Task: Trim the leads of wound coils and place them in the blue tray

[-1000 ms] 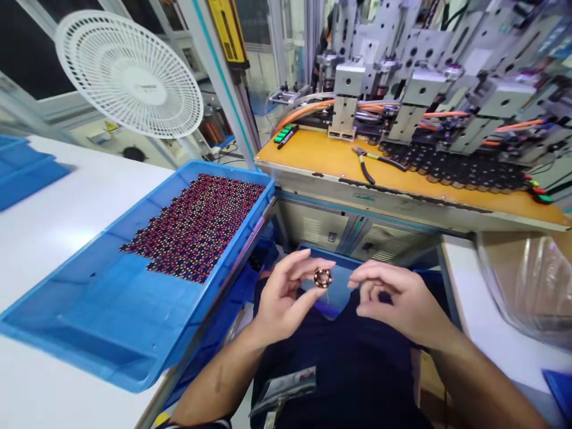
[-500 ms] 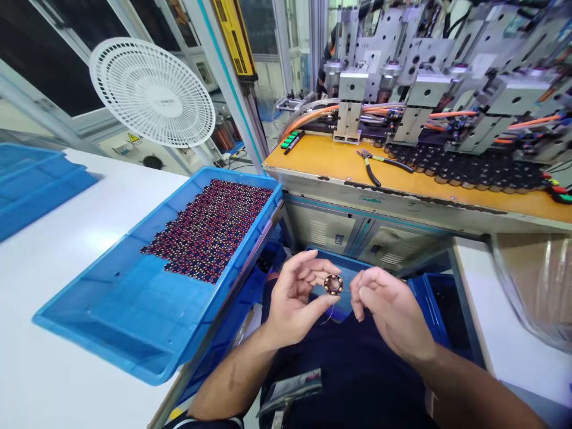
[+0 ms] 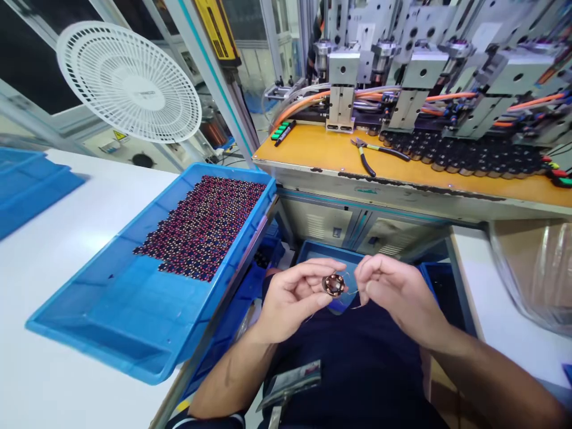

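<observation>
The left hand pinches a small, dark ring-shaped component with copper-coloured segments between thumb and fingers, above the lap. The right hand is just beside it, fingers bent and narrowed; a thin, pale wire runs from the component to its fingertips, though whether they grip it cannot be told. To the left, a rectangular blue plastic tray on a white tabletop contains closely packed dark parts with red and gold spots.
</observation>
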### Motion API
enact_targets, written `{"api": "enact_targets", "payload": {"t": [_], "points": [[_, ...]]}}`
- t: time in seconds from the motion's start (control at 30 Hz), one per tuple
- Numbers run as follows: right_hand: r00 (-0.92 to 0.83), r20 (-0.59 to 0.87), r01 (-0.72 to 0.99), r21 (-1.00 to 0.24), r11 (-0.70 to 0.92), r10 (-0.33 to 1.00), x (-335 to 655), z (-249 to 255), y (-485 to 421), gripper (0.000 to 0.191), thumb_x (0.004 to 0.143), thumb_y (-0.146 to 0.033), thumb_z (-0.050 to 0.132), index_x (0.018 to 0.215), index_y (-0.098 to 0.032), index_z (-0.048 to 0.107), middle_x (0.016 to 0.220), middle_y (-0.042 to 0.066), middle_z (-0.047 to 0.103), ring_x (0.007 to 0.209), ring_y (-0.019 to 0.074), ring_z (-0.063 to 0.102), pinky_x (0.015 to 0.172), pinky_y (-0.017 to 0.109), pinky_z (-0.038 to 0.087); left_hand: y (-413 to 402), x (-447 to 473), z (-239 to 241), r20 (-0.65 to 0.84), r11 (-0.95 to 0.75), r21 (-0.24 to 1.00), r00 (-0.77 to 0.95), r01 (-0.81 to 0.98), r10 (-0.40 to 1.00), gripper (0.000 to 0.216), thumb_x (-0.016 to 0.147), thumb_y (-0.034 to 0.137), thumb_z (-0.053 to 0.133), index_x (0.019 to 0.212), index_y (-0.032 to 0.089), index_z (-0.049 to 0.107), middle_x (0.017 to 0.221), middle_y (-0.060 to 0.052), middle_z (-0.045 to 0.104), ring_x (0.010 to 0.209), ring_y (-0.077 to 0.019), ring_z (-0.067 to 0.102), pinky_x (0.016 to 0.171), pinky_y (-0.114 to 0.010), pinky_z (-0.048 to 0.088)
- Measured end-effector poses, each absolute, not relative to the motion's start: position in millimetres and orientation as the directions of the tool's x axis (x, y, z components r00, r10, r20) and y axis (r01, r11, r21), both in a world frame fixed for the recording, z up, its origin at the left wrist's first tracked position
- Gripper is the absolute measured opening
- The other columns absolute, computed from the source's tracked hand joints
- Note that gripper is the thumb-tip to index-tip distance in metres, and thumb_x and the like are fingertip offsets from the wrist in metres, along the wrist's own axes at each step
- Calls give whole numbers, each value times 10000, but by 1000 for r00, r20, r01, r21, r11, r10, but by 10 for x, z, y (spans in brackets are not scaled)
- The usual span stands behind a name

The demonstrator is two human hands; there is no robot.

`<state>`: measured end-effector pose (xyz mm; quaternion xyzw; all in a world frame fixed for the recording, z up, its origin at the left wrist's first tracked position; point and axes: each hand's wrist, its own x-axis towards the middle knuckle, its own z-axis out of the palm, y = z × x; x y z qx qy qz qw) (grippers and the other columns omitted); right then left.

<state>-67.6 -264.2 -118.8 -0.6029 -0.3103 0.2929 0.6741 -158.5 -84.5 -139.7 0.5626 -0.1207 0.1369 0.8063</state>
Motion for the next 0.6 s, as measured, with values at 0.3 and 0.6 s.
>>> {"api": "enact_targets", "payload": {"t": [0.3, 0.6], "points": [[535, -31, 30, -998, -56, 844, -542, -977, -2627, 228, 902, -258, 625, 748, -97, 575, 680, 12, 555, 619, 52, 526, 593, 135, 437, -907, -1548, -1444, 243, 434, 870, 969, -236, 40, 371, 816, 72, 692, 1146, 239, 720, 1110, -70, 574, 837, -96, 653, 764, -208, 564], [363, -188, -36, -981, -188, 913, -311, -852, -2725, 221, 808, -269, 737, 763, -100, 602, 647, 6, 534, 567, 49, 428, 510, 138, 340, -927, -1552, -1379, 186, 519, 843, 982, -143, -32, 374, 784, 6, 692, 1103, 199, 732, 1124, -74, 673, 847, -119, 700, 807, -220, 576]]}}
